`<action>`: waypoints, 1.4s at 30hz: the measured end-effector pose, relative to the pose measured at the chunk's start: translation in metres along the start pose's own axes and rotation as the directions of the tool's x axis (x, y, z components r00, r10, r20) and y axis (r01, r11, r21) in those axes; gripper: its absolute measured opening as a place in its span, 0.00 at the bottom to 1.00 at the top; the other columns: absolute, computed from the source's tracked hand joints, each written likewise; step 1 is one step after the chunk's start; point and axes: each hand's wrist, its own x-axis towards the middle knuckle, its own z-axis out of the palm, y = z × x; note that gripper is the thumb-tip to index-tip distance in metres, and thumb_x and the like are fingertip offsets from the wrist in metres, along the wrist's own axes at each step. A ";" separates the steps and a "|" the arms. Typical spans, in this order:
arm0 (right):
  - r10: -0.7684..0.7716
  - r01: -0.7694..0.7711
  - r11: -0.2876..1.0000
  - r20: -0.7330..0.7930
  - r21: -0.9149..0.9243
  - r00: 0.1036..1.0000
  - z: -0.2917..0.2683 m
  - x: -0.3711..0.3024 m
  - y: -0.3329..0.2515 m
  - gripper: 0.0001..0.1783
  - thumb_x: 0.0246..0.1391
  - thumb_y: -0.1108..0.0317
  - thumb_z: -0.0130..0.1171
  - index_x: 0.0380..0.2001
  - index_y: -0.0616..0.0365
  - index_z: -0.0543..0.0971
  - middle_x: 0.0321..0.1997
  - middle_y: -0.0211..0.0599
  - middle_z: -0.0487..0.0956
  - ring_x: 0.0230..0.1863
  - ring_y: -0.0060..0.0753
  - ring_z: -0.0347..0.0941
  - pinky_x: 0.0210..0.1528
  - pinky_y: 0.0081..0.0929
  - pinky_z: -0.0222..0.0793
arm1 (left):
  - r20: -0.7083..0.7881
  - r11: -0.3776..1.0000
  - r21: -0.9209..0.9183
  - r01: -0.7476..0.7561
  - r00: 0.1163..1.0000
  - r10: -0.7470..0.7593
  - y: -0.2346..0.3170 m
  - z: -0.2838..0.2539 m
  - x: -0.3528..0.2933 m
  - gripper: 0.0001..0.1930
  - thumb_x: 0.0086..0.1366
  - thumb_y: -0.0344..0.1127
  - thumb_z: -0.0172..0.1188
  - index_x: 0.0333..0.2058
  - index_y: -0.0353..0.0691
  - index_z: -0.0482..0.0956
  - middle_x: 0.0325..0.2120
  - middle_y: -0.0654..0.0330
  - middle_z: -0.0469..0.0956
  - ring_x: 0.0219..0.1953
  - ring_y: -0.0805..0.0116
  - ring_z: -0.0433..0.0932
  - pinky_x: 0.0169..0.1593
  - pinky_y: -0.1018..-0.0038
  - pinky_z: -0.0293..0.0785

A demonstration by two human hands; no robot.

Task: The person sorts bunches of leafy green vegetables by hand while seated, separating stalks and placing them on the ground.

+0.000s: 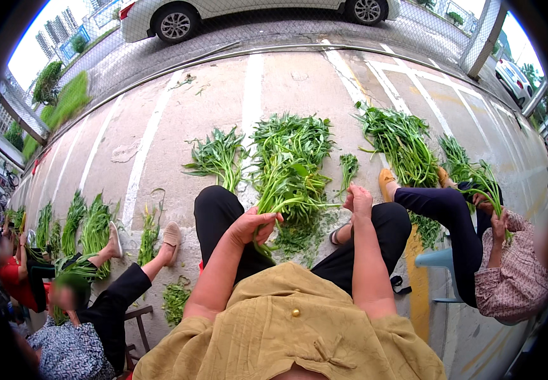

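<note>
Over my lap, my left hand (252, 226) is closed around a bunch of long-stemmed leafy greens (294, 180), which look like water spinach. The leaves fan away from me, and cut stem ends poke out below the fist. One thin green stem (315, 204) stretches sideways from the bunch to my right hand (359, 201), whose fingers are pinched together at its end. Beyond the bunch, a large heap of the same greens (292, 136) lies on the ground, its lower part hidden by what I hold. Trimmed leaves (302, 235) are scattered between my feet.
A smaller pile of greens (217, 157) lies left of the heap, a small sprig (349, 167) right of it. Another person (511, 266) sits at right on a blue stool (437, 261) beside a big pile (407, 145). More people sit at left. A wire fence and white car (255, 9) are ahead.
</note>
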 end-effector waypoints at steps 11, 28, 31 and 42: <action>-0.105 0.109 0.992 0.068 -0.059 0.992 0.014 -0.007 0.012 0.06 0.51 0.66 0.54 0.32 0.56 0.74 0.23 0.26 0.75 0.26 0.16 0.71 0.25 0.18 0.69 | 0.020 0.998 -0.040 -0.052 0.998 0.053 -0.002 -0.002 0.003 0.14 0.63 0.41 0.50 0.37 0.33 0.71 0.08 0.65 0.61 0.07 0.75 0.60 0.12 0.77 0.60; 0.283 -0.084 0.923 0.519 -0.374 0.807 0.038 -0.053 0.019 0.21 0.47 0.64 0.61 0.43 0.63 0.72 0.34 0.34 0.76 0.27 0.22 0.73 0.27 0.21 0.72 | -0.106 0.955 -0.186 -0.231 0.971 0.215 -0.002 -0.008 0.005 0.14 0.63 0.41 0.51 0.38 0.34 0.71 0.09 0.66 0.61 0.08 0.74 0.61 0.13 0.77 0.62; 0.245 0.013 0.909 0.561 -0.416 0.791 0.039 -0.059 0.024 0.23 0.46 0.65 0.62 0.45 0.65 0.72 0.33 0.34 0.76 0.26 0.21 0.73 0.26 0.20 0.72 | -0.097 0.950 -0.194 -0.247 0.968 0.232 -0.001 -0.008 0.005 0.14 0.63 0.41 0.50 0.38 0.34 0.71 0.09 0.66 0.61 0.08 0.74 0.61 0.13 0.77 0.62; 0.205 0.108 0.856 0.524 -0.506 0.827 0.048 -0.056 0.034 0.15 0.47 0.67 0.61 0.37 0.65 0.75 0.26 0.33 0.77 0.21 0.19 0.71 0.18 0.18 0.69 | -0.086 0.953 -0.194 -0.231 0.972 0.218 -0.001 -0.006 0.003 0.14 0.63 0.42 0.51 0.38 0.35 0.71 0.09 0.66 0.61 0.08 0.75 0.61 0.13 0.78 0.62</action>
